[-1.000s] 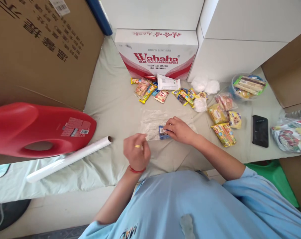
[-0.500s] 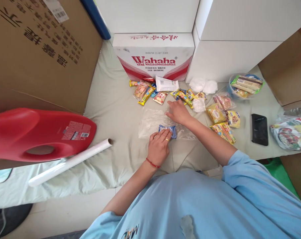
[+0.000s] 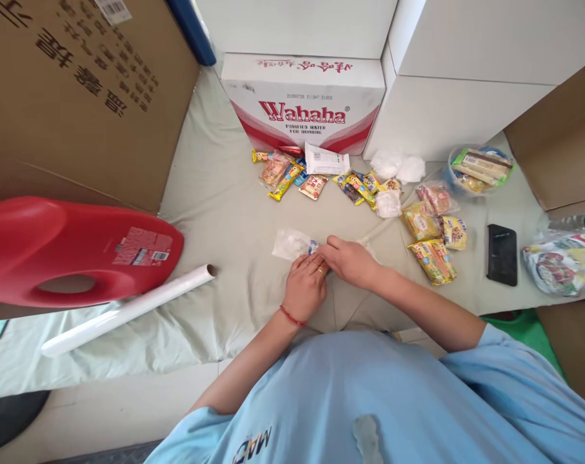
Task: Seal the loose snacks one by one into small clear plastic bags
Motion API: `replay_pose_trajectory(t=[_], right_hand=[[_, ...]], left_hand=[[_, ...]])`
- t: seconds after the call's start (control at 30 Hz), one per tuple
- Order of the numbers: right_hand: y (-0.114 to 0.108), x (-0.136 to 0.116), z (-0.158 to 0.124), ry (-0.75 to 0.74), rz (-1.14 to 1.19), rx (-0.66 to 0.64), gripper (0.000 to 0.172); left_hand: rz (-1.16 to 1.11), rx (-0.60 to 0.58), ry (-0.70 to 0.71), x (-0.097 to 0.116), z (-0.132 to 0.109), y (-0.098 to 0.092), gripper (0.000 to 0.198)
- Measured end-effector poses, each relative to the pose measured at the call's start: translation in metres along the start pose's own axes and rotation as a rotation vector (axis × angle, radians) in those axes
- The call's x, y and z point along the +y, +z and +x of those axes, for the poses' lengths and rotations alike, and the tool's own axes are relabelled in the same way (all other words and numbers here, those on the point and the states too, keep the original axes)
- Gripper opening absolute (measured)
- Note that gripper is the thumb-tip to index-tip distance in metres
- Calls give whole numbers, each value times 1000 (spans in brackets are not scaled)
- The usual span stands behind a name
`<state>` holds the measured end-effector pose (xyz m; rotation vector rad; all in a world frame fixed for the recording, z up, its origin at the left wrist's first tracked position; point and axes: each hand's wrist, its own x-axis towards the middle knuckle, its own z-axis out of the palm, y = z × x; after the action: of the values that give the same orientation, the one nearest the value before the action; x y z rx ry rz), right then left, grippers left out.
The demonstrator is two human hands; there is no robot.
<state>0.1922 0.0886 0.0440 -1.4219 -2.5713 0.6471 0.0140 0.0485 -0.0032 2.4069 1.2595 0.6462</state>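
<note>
My left hand (image 3: 305, 285) and my right hand (image 3: 349, 260) meet over a small blue snack packet (image 3: 313, 245) on the pale cloth. Only a corner of the packet shows past my fingers. A sheet of clear plastic wrap (image 3: 292, 243) is folded over it and bunches out to the left. Both hands have their fingers curled down on the wrap and the packet. A gold ring and a red string bracelet are on my left hand and wrist.
Several snack packets (image 3: 316, 179) lie in front of a Wahaha carton (image 3: 304, 100); more packets (image 3: 432, 238) and a bowl of bars (image 3: 480, 169) are right. A black phone (image 3: 502, 254), a wrap roll (image 3: 128, 310), a red jug (image 3: 74, 248) and cardboard boxes surround.
The flat sheet of wrap has been folded over the blue packet. My right hand came back from the far edge of the sheet and joined my left hand on the packet.
</note>
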Motion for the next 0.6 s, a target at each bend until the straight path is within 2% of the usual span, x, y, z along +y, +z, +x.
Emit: replay_pose_trajectory(t=[0.1, 0.2, 0.3, 0.37, 0.43, 0.5, 0.6], right_hand=[[25, 1, -13, -26, 127, 118, 28], [44, 5, -17, -83, 219, 227, 37], [53, 3, -17, -86, 224, 196, 42], [55, -1, -15, -59, 217, 135, 40], [54, -6, -12, -29, 205, 97, 35], [51, -10, -10, 0, 182, 80, 31], [45, -12, -6, 30, 162, 47, 27]], left_hand=[[-180, 25, -13, -9, -4, -1, 51], [-419, 62, -114, -15, -9, -4, 51], [-615, 144, -313, -19, -14, -6, 36], [-703, 257, -454, -25, -17, -8, 26], [-698, 408, -575, -36, -18, -12, 22], [-565, 517, -677, -52, -16, -18, 24], [-364, 504, -749, -81, -6, -28, 37]])
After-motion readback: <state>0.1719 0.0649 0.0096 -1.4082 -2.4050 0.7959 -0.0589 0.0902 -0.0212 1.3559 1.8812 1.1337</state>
